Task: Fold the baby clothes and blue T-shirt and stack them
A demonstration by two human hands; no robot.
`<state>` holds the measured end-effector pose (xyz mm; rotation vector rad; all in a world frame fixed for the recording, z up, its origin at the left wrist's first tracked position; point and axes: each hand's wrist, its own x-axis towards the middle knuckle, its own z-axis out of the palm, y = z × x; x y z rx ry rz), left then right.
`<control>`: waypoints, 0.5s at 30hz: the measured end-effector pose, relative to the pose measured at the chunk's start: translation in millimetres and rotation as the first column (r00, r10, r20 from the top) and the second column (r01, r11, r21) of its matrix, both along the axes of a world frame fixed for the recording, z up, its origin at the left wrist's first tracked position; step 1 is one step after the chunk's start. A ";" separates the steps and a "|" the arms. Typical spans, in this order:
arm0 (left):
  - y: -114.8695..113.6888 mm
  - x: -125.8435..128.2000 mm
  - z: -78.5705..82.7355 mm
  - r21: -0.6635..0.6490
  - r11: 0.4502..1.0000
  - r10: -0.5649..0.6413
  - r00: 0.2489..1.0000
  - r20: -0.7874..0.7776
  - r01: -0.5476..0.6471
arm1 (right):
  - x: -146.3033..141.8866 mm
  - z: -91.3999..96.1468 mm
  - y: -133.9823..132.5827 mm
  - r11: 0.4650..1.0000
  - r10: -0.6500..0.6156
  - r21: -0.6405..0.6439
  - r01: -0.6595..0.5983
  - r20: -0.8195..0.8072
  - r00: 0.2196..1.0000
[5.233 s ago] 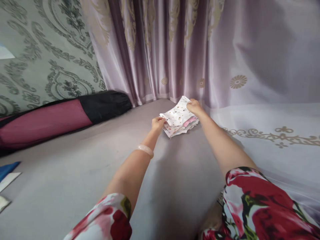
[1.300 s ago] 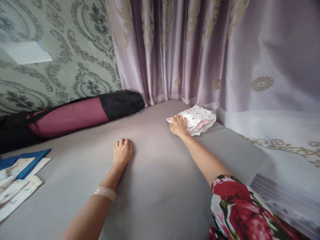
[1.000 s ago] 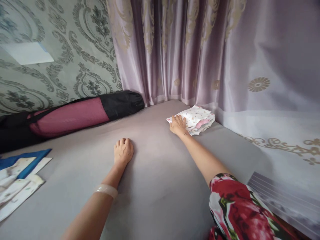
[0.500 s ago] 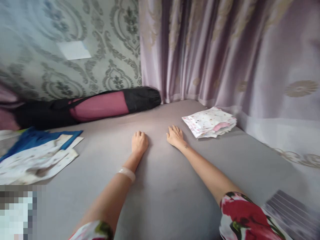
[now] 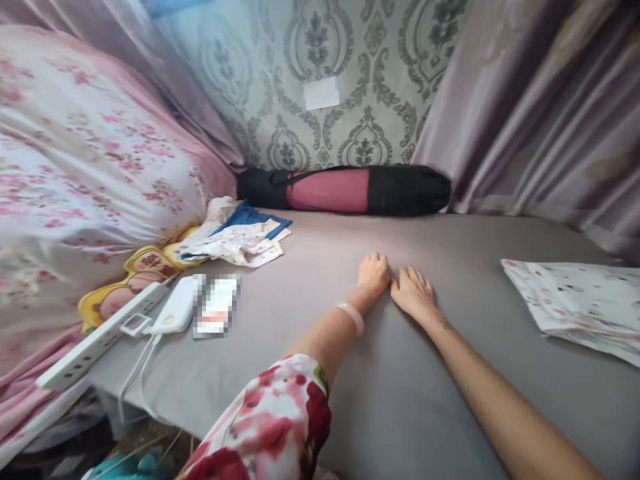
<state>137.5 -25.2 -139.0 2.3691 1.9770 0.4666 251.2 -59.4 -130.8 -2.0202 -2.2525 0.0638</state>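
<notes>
On the grey sheet [image 5: 280, 313], my left hand [image 5: 375, 272] rests with its fingers curled in a loose fist; nothing shows in it. A pale bangle [image 5: 353, 317] circles that wrist. Close beside it, almost touching, my right hand [image 5: 413, 291] lies palm down on the sheet with fingers stretched out. To the right of my hands is a stack of folded white cloths [image 5: 585, 300] with small prints, cut off by the frame edge. Left of them lies a loose pile of clothes, with a white printed garment [image 5: 240, 243] and a blue one [image 5: 250, 219].
A long black and pink bag [image 5: 330, 190] lies along the patterned wall. At the left are a power strip [image 5: 100, 337], a white power bank [image 5: 177, 307] with cables, a blurred-out phone-like object [image 5: 218, 307], a yellow cartoon cushion [image 5: 135, 280] and floral bedding [image 5: 100, 160].
The view has swung left, so the clothes pile and long bag sit farther right, and the bedding and power strip now show. My two hands have come closer together.
</notes>
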 end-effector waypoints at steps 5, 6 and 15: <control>6.5 -6.6 -4.2 -0.023 0.998 0.058 0.960 0.274 -0.054 | -17.5 -3.9 0.8 1.000 0.023 0.015 -0.023 0.003 1.000; 8.1 -8.6 -4.8 -0.030 0.998 0.070 0.934 0.351 -0.063 | -20.6 -4.7 0.4 1.000 0.020 0.021 -0.020 0.002 1.000; 19.5 -24.2 -0.8 -0.156 0.986 0.157 0.605 0.780 -0.054 | -35.1 -15.9 -11.2 0.987 0.007 0.161 -0.008 0.004 1.000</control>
